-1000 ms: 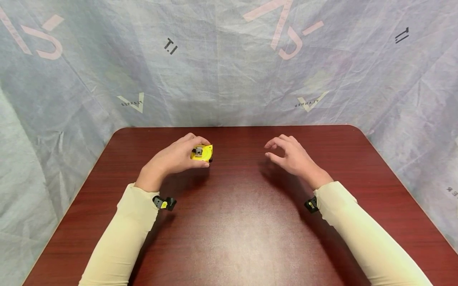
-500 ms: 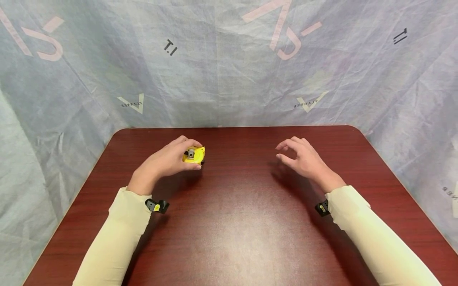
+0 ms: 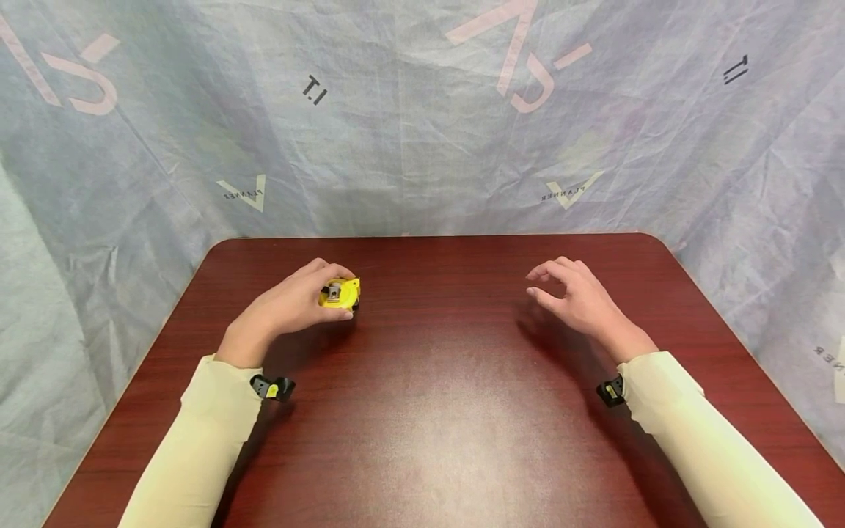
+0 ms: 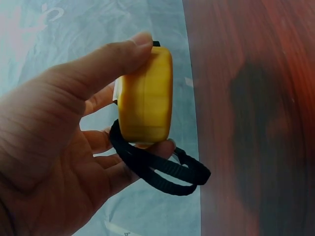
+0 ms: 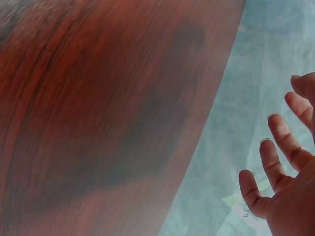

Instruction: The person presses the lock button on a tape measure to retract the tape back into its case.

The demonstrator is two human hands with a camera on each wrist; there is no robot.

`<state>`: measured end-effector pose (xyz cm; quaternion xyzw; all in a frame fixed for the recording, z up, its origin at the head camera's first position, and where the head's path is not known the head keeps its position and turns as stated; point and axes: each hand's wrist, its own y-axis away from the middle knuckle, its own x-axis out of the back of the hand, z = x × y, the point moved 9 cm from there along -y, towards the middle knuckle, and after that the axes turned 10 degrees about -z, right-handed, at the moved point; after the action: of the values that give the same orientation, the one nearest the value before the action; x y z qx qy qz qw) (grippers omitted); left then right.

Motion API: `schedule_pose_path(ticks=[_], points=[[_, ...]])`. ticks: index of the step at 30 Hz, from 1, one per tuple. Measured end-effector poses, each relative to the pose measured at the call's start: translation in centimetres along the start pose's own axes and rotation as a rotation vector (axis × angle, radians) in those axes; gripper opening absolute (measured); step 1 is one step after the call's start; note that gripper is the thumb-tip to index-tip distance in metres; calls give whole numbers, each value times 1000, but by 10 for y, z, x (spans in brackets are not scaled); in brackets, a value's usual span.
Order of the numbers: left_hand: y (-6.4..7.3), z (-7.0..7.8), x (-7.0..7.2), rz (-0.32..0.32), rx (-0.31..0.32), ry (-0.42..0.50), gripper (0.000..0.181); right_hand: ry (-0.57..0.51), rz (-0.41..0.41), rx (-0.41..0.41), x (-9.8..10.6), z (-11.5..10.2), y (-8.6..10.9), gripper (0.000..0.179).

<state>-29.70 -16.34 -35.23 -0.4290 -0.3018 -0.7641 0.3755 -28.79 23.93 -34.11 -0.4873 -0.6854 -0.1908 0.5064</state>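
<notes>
A yellow tape measure [image 3: 343,294] with a metal clip on its upper face is in my left hand [image 3: 287,302], above the table's left half. Thumb and fingers pinch it from opposite sides. In the left wrist view the tape measure [image 4: 146,98] shows its plain yellow edge, and a black wrist strap [image 4: 167,169] loops below it beside the fingers. My right hand [image 3: 577,297] hovers over the right half with loosely curved fingers and nothing between them. Spread, relaxed fingers [image 5: 278,164] of that hand show at the right edge of the right wrist view.
The dark red wood-grain table [image 3: 436,352] has rounded far corners. Grey printed cloth [image 3: 409,117] hangs behind it and along both sides. A small black camera is strapped at each wrist, over cream sleeves [image 3: 198,440]. Both hands cast shadows on the tabletop.
My hands have moved apart: the left has gone left and slightly nearer with the tape measure, the right has gone right and slightly nearer. The grip on the tape measure is unchanged.
</notes>
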Motion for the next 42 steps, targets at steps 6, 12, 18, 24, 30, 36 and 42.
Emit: schedule_pose_path(ticks=[6, 12, 18, 24, 30, 36, 42], points=[[8, -12, -3, -25, 29, 9, 62, -7, -29, -55, 3, 8, 6, 21], [15, -26, -8, -47, 68, 3, 63, -14, -58, -104, 4, 16, 12, 26], [21, -39, -14, -67, 95, -12, 68, -11, -50, -110, 6, 23, 19, 26], [25, -46, -20, -87, 102, -25, 74, -19, -41, -111, 7, 29, 24, 26], [29, -52, -25, -95, 105, -41, 68, -20, -32, -110, 8, 32, 26, 26], [32, -57, -30, -100, 112, -38, 67, -16, -32, -103, 7, 33, 26, 26], [34, -61, -32, -88, 111, -25, 67, -14, -39, -108, 8, 33, 25, 26]])
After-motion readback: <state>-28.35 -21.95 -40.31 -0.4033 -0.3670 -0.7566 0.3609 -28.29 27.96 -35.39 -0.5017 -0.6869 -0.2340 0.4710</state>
